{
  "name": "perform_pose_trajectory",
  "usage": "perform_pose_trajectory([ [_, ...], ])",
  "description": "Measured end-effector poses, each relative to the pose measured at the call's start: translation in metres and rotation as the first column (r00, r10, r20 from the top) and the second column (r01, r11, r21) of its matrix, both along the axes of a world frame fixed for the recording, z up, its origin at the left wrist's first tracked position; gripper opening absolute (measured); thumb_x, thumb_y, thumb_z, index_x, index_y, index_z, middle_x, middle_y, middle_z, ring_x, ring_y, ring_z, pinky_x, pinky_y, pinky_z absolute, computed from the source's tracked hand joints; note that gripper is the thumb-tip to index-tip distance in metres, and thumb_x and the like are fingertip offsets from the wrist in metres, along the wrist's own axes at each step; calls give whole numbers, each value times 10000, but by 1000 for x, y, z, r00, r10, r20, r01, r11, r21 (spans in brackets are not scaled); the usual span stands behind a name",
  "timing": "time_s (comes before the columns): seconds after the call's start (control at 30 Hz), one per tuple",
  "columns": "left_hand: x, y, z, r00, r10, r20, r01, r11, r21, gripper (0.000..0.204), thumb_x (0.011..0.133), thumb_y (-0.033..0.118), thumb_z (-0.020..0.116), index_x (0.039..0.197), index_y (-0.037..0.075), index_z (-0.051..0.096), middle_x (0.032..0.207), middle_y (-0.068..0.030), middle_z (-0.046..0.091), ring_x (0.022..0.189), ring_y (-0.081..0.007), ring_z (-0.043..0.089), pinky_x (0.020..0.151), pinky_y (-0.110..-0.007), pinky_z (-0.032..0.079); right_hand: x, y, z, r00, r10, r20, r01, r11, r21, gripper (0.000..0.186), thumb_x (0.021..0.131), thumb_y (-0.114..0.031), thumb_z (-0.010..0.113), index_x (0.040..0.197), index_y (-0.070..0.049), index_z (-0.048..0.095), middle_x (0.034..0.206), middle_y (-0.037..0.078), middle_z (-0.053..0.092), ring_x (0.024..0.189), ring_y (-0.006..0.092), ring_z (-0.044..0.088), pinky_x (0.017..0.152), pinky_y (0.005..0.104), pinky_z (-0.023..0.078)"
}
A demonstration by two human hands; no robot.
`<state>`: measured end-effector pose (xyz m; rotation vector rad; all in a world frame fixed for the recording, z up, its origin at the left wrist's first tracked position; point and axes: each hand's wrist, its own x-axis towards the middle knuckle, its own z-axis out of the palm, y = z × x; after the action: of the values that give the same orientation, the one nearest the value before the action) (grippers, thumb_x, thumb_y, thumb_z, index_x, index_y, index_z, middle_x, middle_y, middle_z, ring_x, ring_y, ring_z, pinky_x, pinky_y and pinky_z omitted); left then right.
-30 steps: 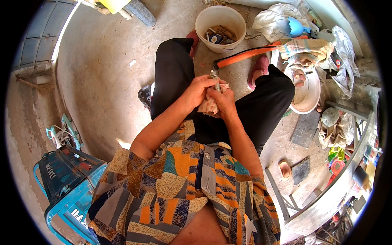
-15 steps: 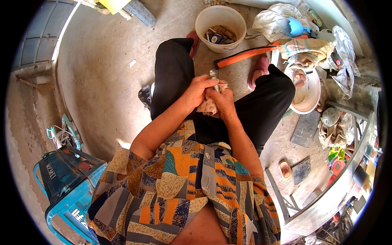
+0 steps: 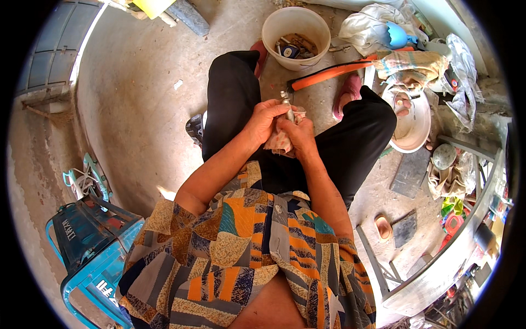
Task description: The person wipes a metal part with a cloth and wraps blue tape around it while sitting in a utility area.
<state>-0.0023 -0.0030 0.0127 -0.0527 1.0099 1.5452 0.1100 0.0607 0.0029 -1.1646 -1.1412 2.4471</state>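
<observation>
Holding a slim metal part [image 3: 286,101] and a patterned cloth [image 3: 278,142]

Head view: pinching the metal part narrowly in the left hand [image 3: 264,119], with its tip just beyond the grip. Closed around the bunched cloth with the right hand [image 3: 299,136], just beside. Probably stiff, solid, perhaps slick where bare; best held by the thicker barrel, through the soft cloth. Bent at both elbows, converging above black trousers [image 3: 234,101], with thumbs uppermost.

The fisheye head view looks steeply down, close above the patterned shirt [image 3: 241,247].
</observation>
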Motion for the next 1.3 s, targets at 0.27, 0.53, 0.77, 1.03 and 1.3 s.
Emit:
perform_pose_trajectory([
  [0.27, 2, 1, 1, 999, -48, 16, 48, 999, 5, 200, 878, 107, 555, 970, -62, 610, 971, -159, 642, 878, -212, 622, 834, -337, 488, 2, 1, -4, 1000, 0, -7, 1, 999, 37, 199, 767, -76, 633, 938, 16, 593, 791, 49, 605, 653, 125, 592, 569, 256, 478],
  [0.53, -15, -1, -5, 986, 92, -140, -91, 996, 14, 185, 873, 121, 574, 968, -30, 622, 993, -133, 645, 860, -189, 619, 836, -321, 478, -1, 0, 9, 1000, -8, -5, 8, 998, 57, 149, 763, -106, 633, 824, 29, 613, 703, 31, 586, 578, 103, 541, 518, 264, 431],
  [0.77, 4, 1, 11, 974, -171, -152, 169, 985, -24, 225, 860, 100, 584, 1029, -47, 603, 1008, -123, 639, 892, -164, 611, 826, -304, 493, 3, -4, 11, 998, 7, 67, -12, 998, 69, 130, 735, -74, 620, 826, 17, 598, 715, 50, 595, 606, 132, 580, 536, 269, 466],
  [1.03, 11, 0, 6, 983, -143, -118, 146, 989, 12, 223, 866, 92, 566, 1038, -45, 599, 1011, -117, 630, 898, -168, 611, 828, -304, 491, -2, -1, 13, 997, -69, -28, 71, 993, 91, 137, 679, -16, 578, 811, 17, 590, 697, 34, 574, 592, 128, 562, 542, 259, 463],
  [1.3, -1, 0, 0, 986, -68, -155, 72, 997, 23, 218, 879, 100, 548, 1027, -52, 601, 1006, -123, 630, 897, -178, 611, 820, -313, 492, -1, 0, 6, 998, 60, 32, -64, 987, 150, 149, 746, -66, 601, 870, 16, 594, 727, 31, 592, 601, 114, 564, 549, 253, 457],
])
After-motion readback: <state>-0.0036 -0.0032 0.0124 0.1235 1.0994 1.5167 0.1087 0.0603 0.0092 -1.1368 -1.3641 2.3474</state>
